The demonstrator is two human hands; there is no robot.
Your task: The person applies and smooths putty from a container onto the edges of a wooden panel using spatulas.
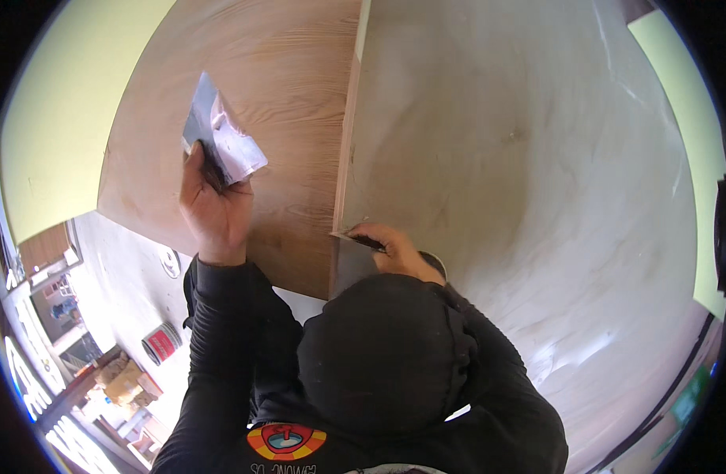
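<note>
My left hand (pixel 215 213) is raised over the wood-grain panel (pixel 288 103), gripping a wide putty knife (pixel 195 118) by its dark handle. Pale pinkish-white paste (pixel 238 152) is spread over part of the blade. Lower and to the right, my right hand (pixel 396 251) holds a small, thin, dark-handled scraper (pixel 364 239), seen nearly edge-on. Its tip meets the panel's narrow light edge strip (pixel 346 158); whether it presses there I cannot tell. Behind my right wrist shows a curved rim (pixel 435 267), mostly hidden.
Smudged grey floor (pixel 584 158) spreads to the right of the panel. A red-and-grey can (pixel 162 344) is at lower left, with a pale round item (pixel 170 262) above it. Light yellow-green surfaces (pixel 70 118) flank both sides. A rounded black cloth shape (pixel 384 355) blocks the lower middle.
</note>
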